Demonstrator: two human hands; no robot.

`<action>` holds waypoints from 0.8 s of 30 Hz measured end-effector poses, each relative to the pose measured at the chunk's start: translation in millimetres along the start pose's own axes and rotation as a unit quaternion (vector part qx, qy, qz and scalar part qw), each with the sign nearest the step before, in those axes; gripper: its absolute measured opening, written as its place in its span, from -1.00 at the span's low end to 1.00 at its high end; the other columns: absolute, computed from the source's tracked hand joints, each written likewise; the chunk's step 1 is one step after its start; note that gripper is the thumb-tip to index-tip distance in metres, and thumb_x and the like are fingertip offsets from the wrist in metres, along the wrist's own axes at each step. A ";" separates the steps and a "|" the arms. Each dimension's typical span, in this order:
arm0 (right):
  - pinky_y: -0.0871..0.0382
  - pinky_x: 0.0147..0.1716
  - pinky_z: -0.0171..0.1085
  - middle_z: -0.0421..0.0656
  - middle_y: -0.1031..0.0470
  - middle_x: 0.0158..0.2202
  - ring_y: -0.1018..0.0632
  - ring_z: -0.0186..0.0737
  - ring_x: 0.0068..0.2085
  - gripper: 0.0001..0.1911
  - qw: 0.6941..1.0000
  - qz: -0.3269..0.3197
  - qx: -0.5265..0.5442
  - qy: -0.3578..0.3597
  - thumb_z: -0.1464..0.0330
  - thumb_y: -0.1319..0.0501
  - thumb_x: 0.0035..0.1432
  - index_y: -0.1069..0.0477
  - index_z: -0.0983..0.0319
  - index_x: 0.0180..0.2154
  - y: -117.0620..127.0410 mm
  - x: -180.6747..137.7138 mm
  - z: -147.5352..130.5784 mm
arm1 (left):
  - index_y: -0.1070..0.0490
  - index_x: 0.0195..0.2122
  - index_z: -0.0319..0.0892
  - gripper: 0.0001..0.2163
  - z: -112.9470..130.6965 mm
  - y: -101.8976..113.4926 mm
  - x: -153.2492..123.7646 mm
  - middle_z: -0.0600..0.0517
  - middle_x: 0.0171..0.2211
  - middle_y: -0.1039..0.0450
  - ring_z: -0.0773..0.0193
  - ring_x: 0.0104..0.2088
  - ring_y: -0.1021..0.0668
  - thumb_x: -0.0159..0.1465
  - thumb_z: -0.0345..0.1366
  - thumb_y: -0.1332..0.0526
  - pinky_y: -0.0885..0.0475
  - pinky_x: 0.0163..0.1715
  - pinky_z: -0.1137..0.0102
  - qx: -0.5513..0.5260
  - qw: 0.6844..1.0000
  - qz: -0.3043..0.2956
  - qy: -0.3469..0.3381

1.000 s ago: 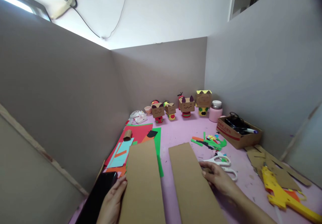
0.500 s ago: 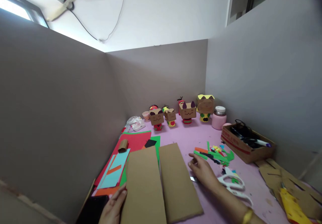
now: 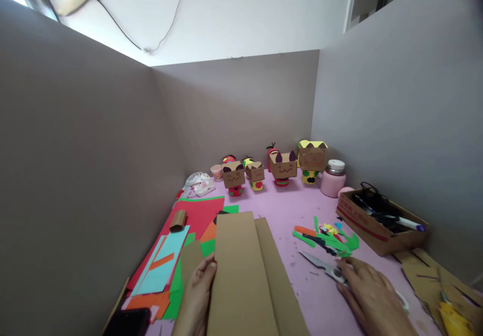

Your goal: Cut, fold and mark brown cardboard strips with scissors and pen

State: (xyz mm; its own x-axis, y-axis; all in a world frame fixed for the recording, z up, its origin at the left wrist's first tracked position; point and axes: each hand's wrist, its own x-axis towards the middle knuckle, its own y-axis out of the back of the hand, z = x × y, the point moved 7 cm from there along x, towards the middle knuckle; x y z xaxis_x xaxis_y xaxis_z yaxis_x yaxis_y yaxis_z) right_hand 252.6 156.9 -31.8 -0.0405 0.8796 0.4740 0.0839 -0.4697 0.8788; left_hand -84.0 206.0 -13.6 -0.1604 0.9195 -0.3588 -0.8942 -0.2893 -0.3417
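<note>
My left hand (image 3: 198, 293) grips the left edge of a long brown cardboard piece (image 3: 239, 275), with the thumb on its upper face. This piece overlaps a second cardboard piece (image 3: 281, 280) on its right. Over the white-handled scissors (image 3: 320, 264) at the right is my right hand (image 3: 372, 293), its fingers and thumb around the handles and hiding most of them. The scissor blades point away to the left. A smaller cardboard scrap (image 3: 190, 260) shows behind my left hand.
Paper strips and scraps (image 3: 328, 238) lie beyond the scissors. Coloured sheets (image 3: 202, 213) and a phone (image 3: 128, 322) are at left. Cardboard cat figures (image 3: 283, 167), a pink jar (image 3: 332, 180), a box of pens (image 3: 381, 225) and a yellow cutter (image 3: 455, 318) stand or lie around.
My right hand has moved right and down from beside the cardboard onto the scissors. My left hand has shifted the front cardboard right, over more of the second piece.
</note>
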 end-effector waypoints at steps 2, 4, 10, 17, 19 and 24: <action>-0.40 -0.14 0.11 0.16 -0.47 -0.07 -0.48 0.15 -0.07 -0.62 0.999 0.005 0.052 -0.004 0.29 -0.06 0.10 -0.41 0.31 -0.08 7.0 8.0 -10.7 | -0.34 -0.16 -0.17 -0.76 -0.3 0.6 2.7 -0.01 -0.43 -0.60 0.17 -0.33 -0.61 0.12 -0.46 -0.18 -0.48 -0.31 0.33 0.007 1.000 -0.005 -0.015; -0.40 -0.08 0.02 0.11 -0.45 -0.03 -0.46 0.03 -0.01 -0.61 0.987 -0.023 0.156 -0.003 0.27 0.01 0.17 -0.36 0.28 -0.04 8.9 15.6 -32.2 | -0.32 -0.16 -0.16 -0.77 -2.5 -0.1 4.6 -0.01 -0.42 -0.59 0.18 -0.33 -0.61 0.13 -0.45 -0.17 -0.48 -0.33 0.33 0.021 0.999 -0.008 -0.024; -0.43 -0.06 -0.11 0.09 -0.47 -0.05 -0.47 -0.09 0.00 -0.61 0.951 -0.051 0.306 0.005 0.34 0.14 0.23 -0.32 0.30 -0.03 -5.3 15.3 -93.0 | -0.25 -0.11 -0.22 -0.72 -22.6 -15.2 9.4 -0.10 -0.36 -0.57 0.09 -0.27 -0.59 0.14 -0.35 -0.15 -0.46 -0.28 0.26 0.076 0.995 -0.058 -0.014; -0.45 -0.08 -0.09 0.19 -0.47 -0.04 -0.49 -0.04 -0.01 -0.56 0.969 -0.052 0.236 0.046 0.38 0.15 0.22 -0.36 0.43 -0.04 -11.6 7.6 -89.4 | -0.09 0.16 -0.23 -0.46 5.3 -17.7 -2.8 -0.25 0.23 -0.05 0.06 0.23 -0.12 0.16 -0.20 -0.11 -0.04 0.16 0.12 0.465 0.844 0.006 -0.266; -0.43 -0.06 -0.07 0.18 -0.43 0.01 -0.46 -0.01 0.03 -0.56 0.974 -0.085 0.198 0.076 0.38 0.11 0.21 -0.34 0.44 0.00 -11.8 8.4 -91.5 | 0.03 0.23 -0.11 -0.37 1.7 -37.8 -9.9 -0.16 0.31 0.19 0.11 0.28 0.12 0.15 -0.15 -0.14 0.11 0.19 0.08 0.566 0.764 -0.106 -0.292; -0.43 -0.08 0.04 0.10 -0.31 0.09 -0.39 0.10 0.06 -0.56 0.970 -0.143 0.111 0.161 0.39 0.02 0.16 -0.30 0.36 0.06 -22.7 4.2 -102.3 | 0.03 0.21 0.13 -0.20 -13.6 -65.5 -19.0 -0.06 0.31 0.29 -0.09 0.26 0.25 -0.05 0.10 -0.23 0.30 0.12 -0.16 0.706 0.593 -0.296 -0.250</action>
State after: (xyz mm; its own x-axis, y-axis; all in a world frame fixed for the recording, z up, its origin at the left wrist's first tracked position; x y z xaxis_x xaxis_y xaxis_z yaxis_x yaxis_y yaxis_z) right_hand 148.6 163.5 -44.2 -0.4002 0.8853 0.2368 0.2350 -0.1506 0.9602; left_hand -16.7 203.8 3.8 0.5676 0.8151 -0.1162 -0.2570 0.3095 0.9155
